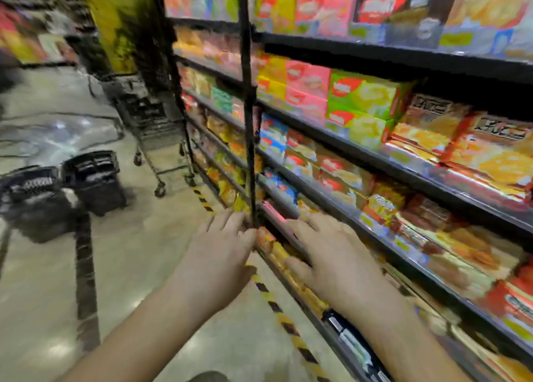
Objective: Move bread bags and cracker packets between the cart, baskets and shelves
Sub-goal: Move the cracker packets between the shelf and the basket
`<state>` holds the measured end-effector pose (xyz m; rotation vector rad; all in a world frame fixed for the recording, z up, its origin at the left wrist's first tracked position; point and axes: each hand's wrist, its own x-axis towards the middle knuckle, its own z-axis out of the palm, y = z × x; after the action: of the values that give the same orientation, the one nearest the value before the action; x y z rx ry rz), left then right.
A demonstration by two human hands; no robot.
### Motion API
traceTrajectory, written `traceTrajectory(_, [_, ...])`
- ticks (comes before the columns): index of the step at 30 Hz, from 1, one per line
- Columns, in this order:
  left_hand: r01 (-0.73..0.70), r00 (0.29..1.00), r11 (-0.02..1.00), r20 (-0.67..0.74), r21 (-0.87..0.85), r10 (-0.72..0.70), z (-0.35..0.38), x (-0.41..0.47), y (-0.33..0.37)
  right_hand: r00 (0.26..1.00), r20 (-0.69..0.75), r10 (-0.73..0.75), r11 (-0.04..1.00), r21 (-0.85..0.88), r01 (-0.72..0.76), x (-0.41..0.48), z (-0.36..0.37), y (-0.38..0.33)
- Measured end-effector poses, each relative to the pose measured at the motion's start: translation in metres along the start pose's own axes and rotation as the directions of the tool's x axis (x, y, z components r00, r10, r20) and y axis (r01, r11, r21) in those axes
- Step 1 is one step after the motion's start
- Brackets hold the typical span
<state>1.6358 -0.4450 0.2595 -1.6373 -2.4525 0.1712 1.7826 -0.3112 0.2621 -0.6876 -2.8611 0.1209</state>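
Where the two arms reach in from the bottom of the frame, both hands are shown flat and empty. The left hand (222, 254) is held with its fingers straight and slightly spread, the fingertips at the foot of a black upright post (247, 107). The right hand (331, 262) is stretched, fingers likewise extended, over the edge of a low shelf. Nothing is pinched or gripped by either hand. Between and just beneath the hands, a row of yellow-orange cracker packets (275, 250) is seen on the lowest tier; whether the right thumb touches them cannot be told through the motion blur. The shelves (375, 54) fill the right half of the frame and are stocked with boxes (369, 93) in green, pink and orange. A yellow-and-black striped tape (272, 299) is laid on the floor (144, 266) along the shelf base. A wire cart (155, 133) is parked at centre left beside the shelving, and two black baskets (89, 177) are set on the floor at middle left, well apart from the hands.
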Motion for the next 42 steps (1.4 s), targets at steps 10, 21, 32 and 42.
traceTrajectory(10, [0.426, 0.903, 0.898, 0.118, -0.112, -0.414, 0.042, -0.173, -0.249, 0.942, 0.094, -0.323, 0.946, 0.067, 0.318, 0.109, 0.063, -0.281])
traceTrajectory(21, [0.744, 0.644, 0.668, 0.28, -0.013, -0.712, 0.091, -0.257, -0.456, 0.807, 0.142, -0.573, 0.818, 0.17, 0.55, 0.236, 0.14, -0.514])
traceTrajectory(32, [0.823, 0.528, 0.566, 0.299, 0.048, -0.795, 0.14, -0.218, -0.713, 0.698, 0.151, -0.7, 0.712, 0.231, 0.663, 0.463, 0.201, -0.69])
traceTrajectory(42, [0.832, 0.521, 0.555, 0.331, 0.01, -0.787, 0.197, -0.161, -0.907, 0.705, 0.186, -0.685, 0.728, 0.231, 0.646, 0.628, 0.246, -0.79])
